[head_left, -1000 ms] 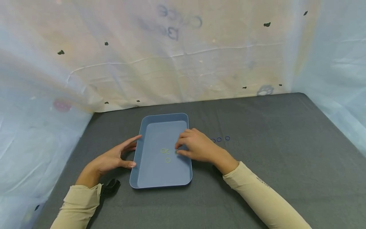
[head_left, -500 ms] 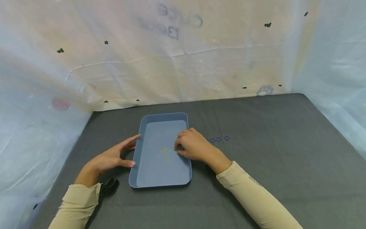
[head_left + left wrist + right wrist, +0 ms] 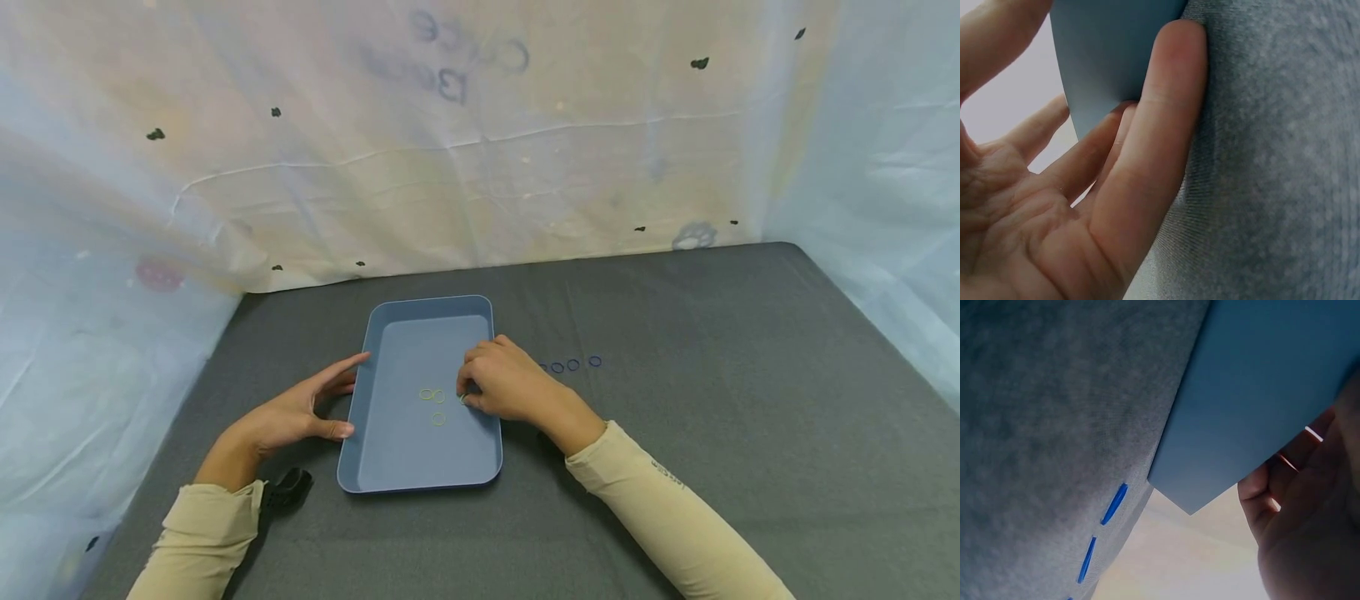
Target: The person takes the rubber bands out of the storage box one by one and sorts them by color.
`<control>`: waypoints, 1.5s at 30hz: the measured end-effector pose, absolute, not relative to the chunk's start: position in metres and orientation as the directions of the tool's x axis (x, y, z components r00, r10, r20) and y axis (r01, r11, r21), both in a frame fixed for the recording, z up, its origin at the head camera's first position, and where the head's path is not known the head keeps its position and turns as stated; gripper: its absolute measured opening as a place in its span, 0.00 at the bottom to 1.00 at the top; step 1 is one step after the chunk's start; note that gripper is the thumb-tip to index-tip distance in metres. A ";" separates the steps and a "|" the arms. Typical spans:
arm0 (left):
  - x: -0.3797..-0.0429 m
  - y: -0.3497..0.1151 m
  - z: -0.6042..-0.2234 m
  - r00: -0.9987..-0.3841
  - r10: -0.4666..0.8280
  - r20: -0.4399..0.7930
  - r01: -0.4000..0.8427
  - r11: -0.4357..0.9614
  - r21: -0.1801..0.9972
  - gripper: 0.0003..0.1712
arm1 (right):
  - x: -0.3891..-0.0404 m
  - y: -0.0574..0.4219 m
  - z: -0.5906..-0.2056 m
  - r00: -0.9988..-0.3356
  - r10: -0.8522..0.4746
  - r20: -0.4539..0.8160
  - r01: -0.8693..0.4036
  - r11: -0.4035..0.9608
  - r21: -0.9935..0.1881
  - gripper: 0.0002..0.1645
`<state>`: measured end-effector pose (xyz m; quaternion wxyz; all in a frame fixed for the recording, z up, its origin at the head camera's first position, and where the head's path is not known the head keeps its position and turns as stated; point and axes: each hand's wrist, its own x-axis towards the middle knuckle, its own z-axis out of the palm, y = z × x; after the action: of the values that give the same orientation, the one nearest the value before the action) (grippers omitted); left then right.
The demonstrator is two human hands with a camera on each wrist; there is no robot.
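On the grey-covered table lies a shallow blue-grey tray (image 3: pixel 420 458). My left hand (image 3: pixel 288 417) is spread along its left side; in the left wrist view, extended fingers (image 3: pixel 1172 75) rest against the tray's outer wall. My right hand (image 3: pixel 506 379) reaches over the right rim, its thumb and index finger pinching a thin yellow rubber band (image 3: pixel 464 401) close over the tray floor. Left of those fingertips, three more yellow rubber bands (image 3: pixel 438 419) lie flat in the tray. In the right wrist view the tray's wall hides the fingertips.
Several blue rubber bands (image 3: pixel 573 365) lie in a row on the cloth right of the tray, partly behind the right hand. A pale printed curtain (image 3: pixel 480 183) hangs along the table's far edge and both sides. A black strap (image 3: pixel 288 487) sits under the left wrist.
My right thumb and index finger have come together on the yellow rubber band, and the right forearm has shifted slightly left. The left hand and tray have stayed in place.
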<state>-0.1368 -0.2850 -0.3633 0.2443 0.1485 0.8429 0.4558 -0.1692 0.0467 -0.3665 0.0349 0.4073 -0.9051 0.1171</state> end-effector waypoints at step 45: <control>-0.136 -0.285 -0.362 -0.833 0.478 -0.279 0.034 0.548 0.836 0.58 | -0.175 0.072 -0.337 -0.657 -0.715 0.237 -0.746 0.574 -0.337 0.03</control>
<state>-0.1356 -0.2850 -0.3619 0.2459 0.1516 0.8447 0.4506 -0.1750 0.0717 -0.3368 0.0373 0.4122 -0.8864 0.2072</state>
